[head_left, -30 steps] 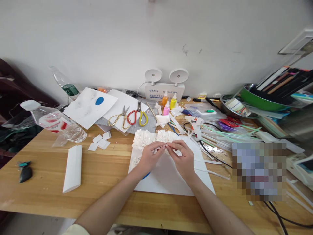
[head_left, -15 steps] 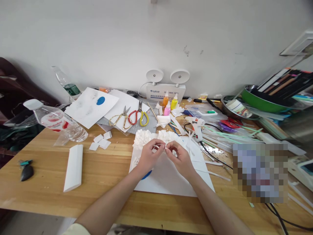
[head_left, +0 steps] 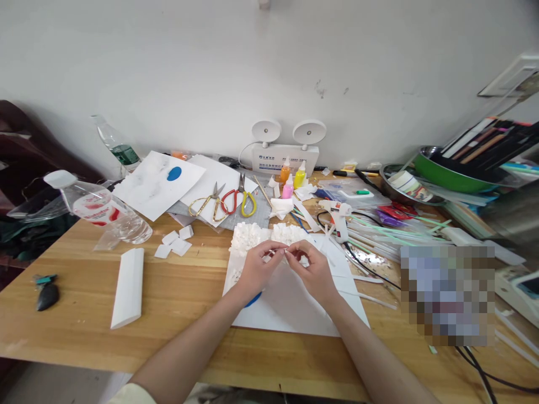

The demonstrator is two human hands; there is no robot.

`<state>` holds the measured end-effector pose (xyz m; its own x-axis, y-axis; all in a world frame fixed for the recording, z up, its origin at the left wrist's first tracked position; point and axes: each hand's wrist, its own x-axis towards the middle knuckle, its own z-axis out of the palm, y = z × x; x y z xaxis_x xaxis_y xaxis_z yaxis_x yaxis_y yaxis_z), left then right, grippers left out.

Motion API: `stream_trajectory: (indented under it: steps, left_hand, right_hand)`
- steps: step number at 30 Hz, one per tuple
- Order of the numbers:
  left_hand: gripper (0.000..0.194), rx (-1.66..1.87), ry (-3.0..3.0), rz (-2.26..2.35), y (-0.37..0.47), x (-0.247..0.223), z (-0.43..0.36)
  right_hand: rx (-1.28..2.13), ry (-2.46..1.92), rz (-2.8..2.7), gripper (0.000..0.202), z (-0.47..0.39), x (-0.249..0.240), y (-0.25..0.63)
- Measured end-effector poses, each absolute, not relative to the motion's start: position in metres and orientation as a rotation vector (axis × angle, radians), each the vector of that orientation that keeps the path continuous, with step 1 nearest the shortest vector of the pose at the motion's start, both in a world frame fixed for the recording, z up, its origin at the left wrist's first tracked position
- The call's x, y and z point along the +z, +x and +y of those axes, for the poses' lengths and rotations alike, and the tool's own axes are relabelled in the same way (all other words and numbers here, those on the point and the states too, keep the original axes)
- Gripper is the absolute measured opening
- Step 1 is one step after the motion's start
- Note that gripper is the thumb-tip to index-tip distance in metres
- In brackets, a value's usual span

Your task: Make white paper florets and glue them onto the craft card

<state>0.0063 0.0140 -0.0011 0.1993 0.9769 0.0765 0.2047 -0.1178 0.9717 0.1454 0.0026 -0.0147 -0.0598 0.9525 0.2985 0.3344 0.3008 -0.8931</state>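
My left hand and my right hand meet fingertip to fingertip above a white sheet. Both are closed in a pinch around a tiny white piece, mostly covered by the fingers; I cannot make out its kind. Behind the hands, heaps of small crumpled white bits lie along the sheet's far edge. A blue round shape shows partly from under my left wrist.
Left of the sheet are a folded white paper block, small white squares and a water bottle. Scissors and red-and-yellow pliers lie behind. A glue gun, its cable and many strips crowd the right.
The right fingers have shifted slightly at the pinch, and both hands stay together over the sheet. The camera view has moved a little; the other things lie as before.
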Motion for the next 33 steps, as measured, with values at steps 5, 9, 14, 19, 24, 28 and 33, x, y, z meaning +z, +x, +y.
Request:
stream_trajectory:
  steps: [5, 9, 14, 19, 24, 28, 33]
  left_hand:
    - [0.018, 1.041, 1.535, 1.160, 0.0054, -0.0008, 0.0138]
    - [0.017, 1.049, 1.524, 1.168, 0.0055, -0.0014, 0.0138]
    - [0.018, 1.074, 1.536, 1.160, 0.0064, -0.0031, 0.0132]
    - [0.018, 1.080, 1.559, 1.172, 0.0074, -0.0034, 0.0134]
    - [0.019, 1.055, 1.566, 1.173, 0.0075, -0.0013, 0.0128]
    - [0.019, 1.052, 1.595, 1.158, 0.0071, 0.0000, 0.0122]
    - [0.019, 1.063, 1.605, 1.140, 0.0075, -0.0009, 0.0123]
  right_hand:
    - [0.731, -1.229, -1.558, 0.004, 0.0012, -0.0131, 0.1463]
    - [0.707, -1.236, -1.559, 0.005, 0.0010, -0.0112, 0.1468]
    - [0.709, -1.220, -1.569, 0.007, 0.0028, -0.0125, 0.1480]
    - [0.690, -1.233, -1.561, 0.006, 0.0035, -0.0139, 0.1494]
    - [0.686, -1.279, -1.547, 0.007, 0.0031, -0.0137, 0.1492]
    - [0.669, -1.340, -1.496, 0.010, 0.0023, -0.0142, 0.1477]
    - [0.627, -1.322, -1.449, 0.009, 0.0007, -0.0151, 0.1433]
